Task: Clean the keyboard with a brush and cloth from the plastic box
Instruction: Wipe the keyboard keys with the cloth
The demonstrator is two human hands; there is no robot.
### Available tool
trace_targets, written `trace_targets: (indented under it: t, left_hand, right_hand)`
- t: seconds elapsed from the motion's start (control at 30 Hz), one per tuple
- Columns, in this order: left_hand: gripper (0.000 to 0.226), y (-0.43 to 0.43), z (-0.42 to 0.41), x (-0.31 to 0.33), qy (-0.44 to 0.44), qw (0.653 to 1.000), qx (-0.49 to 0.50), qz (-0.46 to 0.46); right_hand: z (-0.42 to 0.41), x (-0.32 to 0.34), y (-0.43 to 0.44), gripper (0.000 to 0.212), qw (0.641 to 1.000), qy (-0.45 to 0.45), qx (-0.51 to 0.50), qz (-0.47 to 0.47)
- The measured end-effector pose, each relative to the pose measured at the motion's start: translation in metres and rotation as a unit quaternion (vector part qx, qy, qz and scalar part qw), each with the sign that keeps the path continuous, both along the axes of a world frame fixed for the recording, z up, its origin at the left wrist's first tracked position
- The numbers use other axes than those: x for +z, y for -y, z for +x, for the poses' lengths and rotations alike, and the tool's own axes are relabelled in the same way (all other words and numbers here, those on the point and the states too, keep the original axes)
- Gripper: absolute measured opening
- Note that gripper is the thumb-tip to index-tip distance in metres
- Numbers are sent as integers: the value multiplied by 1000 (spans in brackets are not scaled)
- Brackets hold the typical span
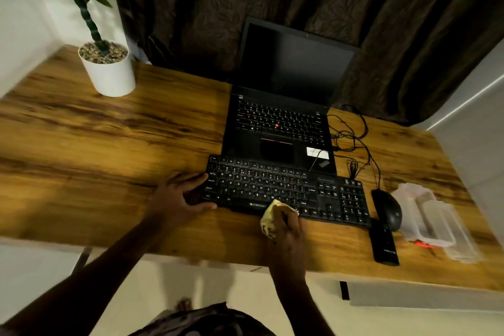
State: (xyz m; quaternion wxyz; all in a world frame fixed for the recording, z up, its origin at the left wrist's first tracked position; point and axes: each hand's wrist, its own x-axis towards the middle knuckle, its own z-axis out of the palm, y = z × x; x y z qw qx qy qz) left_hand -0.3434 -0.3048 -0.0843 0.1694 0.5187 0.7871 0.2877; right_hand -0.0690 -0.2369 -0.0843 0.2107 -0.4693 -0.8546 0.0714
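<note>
A black keyboard [289, 191] lies on the wooden desk [109, 150] in front of an open laptop. My left hand [180, 196] grips the keyboard's left end, thumb under the front edge and fingers on top. My right hand [286, 226] holds a crumpled yellow cloth [268, 217] against the keyboard's front edge, near the space bar. A clear plastic box [433, 221] with its lid beside it stands at the desk's right end. An orange item [422, 243] shows at the box's front edge; I cannot tell whether it is the brush.
The black laptop [281, 123] sits open behind the keyboard, with cables [351, 139] on its right. A black mouse [387, 209] and a black remote [384, 245] lie right of the keyboard. A potted plant [107, 68] stands at the back left.
</note>
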Motion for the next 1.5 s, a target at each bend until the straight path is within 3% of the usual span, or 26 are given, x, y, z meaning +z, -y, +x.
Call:
trace_targets:
  t: [0.27, 0.53, 0.63, 0.73, 0.83, 0.93, 1.07, 1.27, 1.5]
  left_hand:
    - [113, 1, 1, 3, -6, 1000, 0, -8]
    - [110, 1, -5, -2, -9, 999, -1, -36]
    - [108, 0, -2, 2, -8, 999, -1, -35]
    - [110, 1, -1, 4, -8, 1000, -5, -29]
    - [113, 0, -2, 3, -9, 1000, -8, -24]
    - [109, 0, -3, 4, -13, 999, -8, -38]
    - [111, 0, -3, 0, -14, 1000, -1, -17]
    - [113, 0, -2, 4, -18, 999, -14, -32]
    - [98, -1, -7, -2, -7, 999, -28, -36]
  right_hand:
    - [28, -5, -10, 79, 998, -11, -61, -10]
    - [-21, 0, 13, 71, 998, 0, 58, 14]
    - [-12, -1, 8, 63, 1000, -10, 10, 22]
    - [-13, 0, 6, 74, 1000, -11, -15, 16]
    - [-38, 7, 12, 74, 999, -3, 40, 28]
    - [-58, 9, 18, 61, 994, 18, 102, 45]
    - [-53, 8, 16, 75, 997, 17, 70, 19]
    - [-79, 10, 20, 69, 996, 27, 82, 34]
    - [-100, 11, 19, 72, 991, 50, 117, 30]
